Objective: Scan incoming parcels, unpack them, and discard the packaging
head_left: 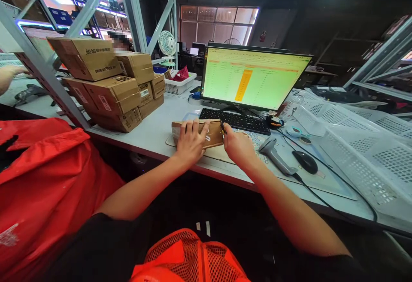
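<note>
A small brown cardboard box (214, 136) stands at the front edge of the desk, tilted on its side. My left hand (190, 142) grips it from above, fingers over its top and near face. At the box's right end is my right hand (240, 144), closed around a small black and yellow box cutter (222, 128) whose tip touches the box edge. Most of the cutter is hidden in the fingers. Right of that hand lies a grey barcode scanner (277, 156) on the desk mat.
Stacked cardboard boxes (112, 93) stand at the left beside a metal post. Behind are a black keyboard (238, 120) and a lit monitor (254, 78). A mouse (305, 162), cables and white plastic baskets (370, 162) occupy the right. Another person's hand (9, 76) shows far left.
</note>
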`<move>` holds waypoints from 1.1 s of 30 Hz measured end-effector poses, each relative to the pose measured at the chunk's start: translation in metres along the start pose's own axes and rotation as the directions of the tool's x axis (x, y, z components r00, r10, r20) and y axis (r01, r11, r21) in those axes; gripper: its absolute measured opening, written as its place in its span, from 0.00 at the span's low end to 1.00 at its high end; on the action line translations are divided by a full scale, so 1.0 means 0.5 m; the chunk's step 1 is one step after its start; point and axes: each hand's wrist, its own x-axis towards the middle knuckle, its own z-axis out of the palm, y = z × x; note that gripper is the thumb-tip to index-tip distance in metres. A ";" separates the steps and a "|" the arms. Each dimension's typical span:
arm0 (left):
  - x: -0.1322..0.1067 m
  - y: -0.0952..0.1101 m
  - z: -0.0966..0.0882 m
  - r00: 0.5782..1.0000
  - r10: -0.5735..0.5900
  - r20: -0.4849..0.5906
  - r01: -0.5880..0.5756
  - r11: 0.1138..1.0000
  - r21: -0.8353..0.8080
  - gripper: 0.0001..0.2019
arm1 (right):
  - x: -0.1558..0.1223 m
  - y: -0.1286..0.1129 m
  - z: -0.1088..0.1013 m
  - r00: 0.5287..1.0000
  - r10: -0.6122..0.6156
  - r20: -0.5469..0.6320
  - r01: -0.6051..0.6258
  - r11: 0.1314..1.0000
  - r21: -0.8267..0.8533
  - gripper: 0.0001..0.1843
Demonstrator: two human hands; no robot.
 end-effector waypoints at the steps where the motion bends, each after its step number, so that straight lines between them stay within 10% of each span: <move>1: 0.001 0.000 0.001 1.000 -0.006 -0.006 0.006 1.000 -0.011 0.46 | -0.012 -0.006 0.008 1.000 0.015 0.012 -0.015 1.000 -0.005 0.30; 8: 0.009 -0.094 -0.002 0.974 -0.199 -0.111 0.166 0.954 -0.250 0.45 | -0.091 0.069 0.080 0.960 -0.106 0.258 0.081 0.991 0.107 0.26; 11: -0.008 -0.158 0.002 0.966 -0.221 -0.138 0.136 0.881 -0.452 0.50 | -0.077 0.148 0.033 0.985 -0.169 -0.015 0.169 0.962 0.215 0.27; 14: -0.031 -0.186 0.020 0.973 -0.198 -0.115 0.075 0.750 -0.657 0.51 | -0.048 0.174 -0.050 0.889 -0.339 -0.306 0.403 0.898 0.177 0.26; 20: -0.049 -0.153 0.059 0.984 -0.170 -0.044 0.045 0.485 -0.874 0.54 | 0.006 0.062 -0.146 0.743 -0.628 -0.233 0.616 0.777 -0.128 0.28; 24: -0.053 -0.158 0.069 0.983 -0.186 0.001 0.082 0.428 -0.900 0.53 | 0.041 0.047 -0.122 0.790 -0.607 -0.084 0.573 0.781 -0.248 0.32; 29: -0.072 -0.194 0.100 0.967 -0.248 0.058 0.144 0.342 -0.929 0.53 | 0.074 0.168 -0.031 0.912 -0.376 0.163 0.406 0.883 -0.236 0.36; 33: -0.067 -0.196 0.117 0.972 -0.220 0.078 0.149 0.328 -0.933 0.55 | 0.070 0.198 -0.046 0.951 -0.297 0.082 0.308 0.932 -0.190 0.32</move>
